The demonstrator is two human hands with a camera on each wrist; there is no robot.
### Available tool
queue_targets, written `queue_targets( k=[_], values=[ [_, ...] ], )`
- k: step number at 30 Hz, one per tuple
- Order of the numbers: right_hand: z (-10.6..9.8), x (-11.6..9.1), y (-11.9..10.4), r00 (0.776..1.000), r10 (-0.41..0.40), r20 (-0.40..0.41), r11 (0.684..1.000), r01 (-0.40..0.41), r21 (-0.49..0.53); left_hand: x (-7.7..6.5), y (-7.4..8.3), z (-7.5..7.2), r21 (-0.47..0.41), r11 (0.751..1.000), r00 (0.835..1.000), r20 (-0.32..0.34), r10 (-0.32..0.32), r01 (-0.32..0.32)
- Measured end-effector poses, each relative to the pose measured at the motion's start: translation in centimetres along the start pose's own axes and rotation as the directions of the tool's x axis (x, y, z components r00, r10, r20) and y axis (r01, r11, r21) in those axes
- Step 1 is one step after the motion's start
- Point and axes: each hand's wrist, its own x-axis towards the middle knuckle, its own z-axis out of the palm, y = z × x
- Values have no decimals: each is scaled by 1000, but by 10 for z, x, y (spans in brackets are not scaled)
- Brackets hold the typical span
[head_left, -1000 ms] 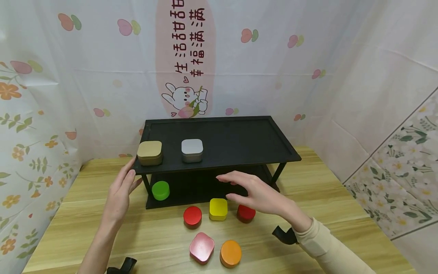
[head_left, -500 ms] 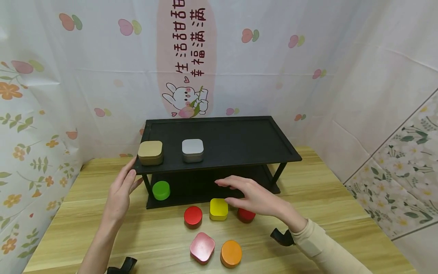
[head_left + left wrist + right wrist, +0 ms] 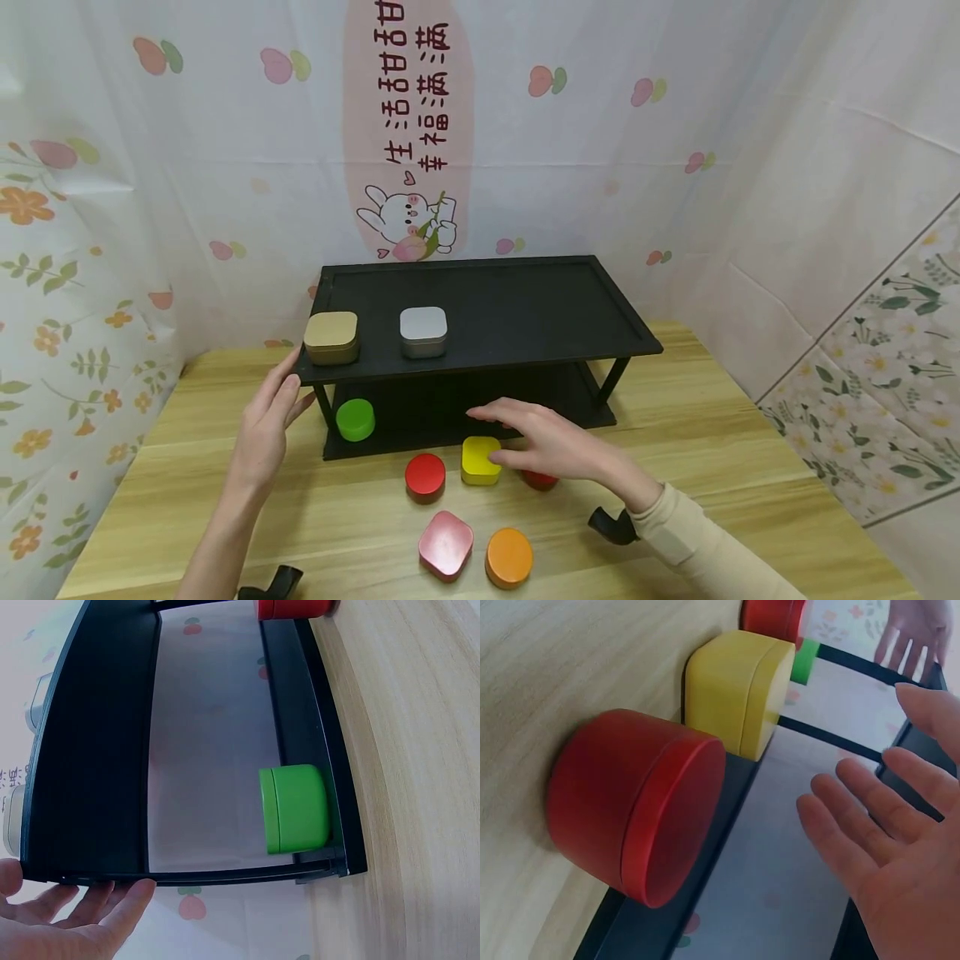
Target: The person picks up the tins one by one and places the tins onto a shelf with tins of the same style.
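Observation:
My left hand (image 3: 262,429) touches the left end of a black two-tier shelf (image 3: 517,308), its fingers against the end edge of the upper tier in the left wrist view. My right hand (image 3: 551,442) holds nothing, fingers spread in the right wrist view. From the head it overlaps a yellow square tin (image 3: 474,452) and partly hides a red round tin (image 3: 600,795). Both tins stand in front of the lower tier. A second red round tin (image 3: 425,477) sits left of the yellow one. A green round tin (image 3: 298,810) stands on the lower tier's left end.
On the upper tier stand a gold square tin (image 3: 332,337) and a silver square tin (image 3: 423,332). Nearer me on the wooden table (image 3: 352,542) are a pink square tin (image 3: 446,544) and an orange round tin (image 3: 509,557). A patterned cloth (image 3: 637,167) hangs behind.
My right hand has drifted slightly left and down, covering more of the right red tin and reaching over the yellow one. The left hand keeps its place on the shelf.

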Motion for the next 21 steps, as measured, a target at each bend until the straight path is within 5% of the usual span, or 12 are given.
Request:
queue_targets(
  k=[7,21],
  values=[
    [8,2,4,999,34,28,990,-30,-141,-1,-1,1,19,1000,1000,0,9,-9],
    [21,4,8,994,88,57,982,-77,-172,-3,0,1,39,999,1000,2,9,-9]
  ],
)
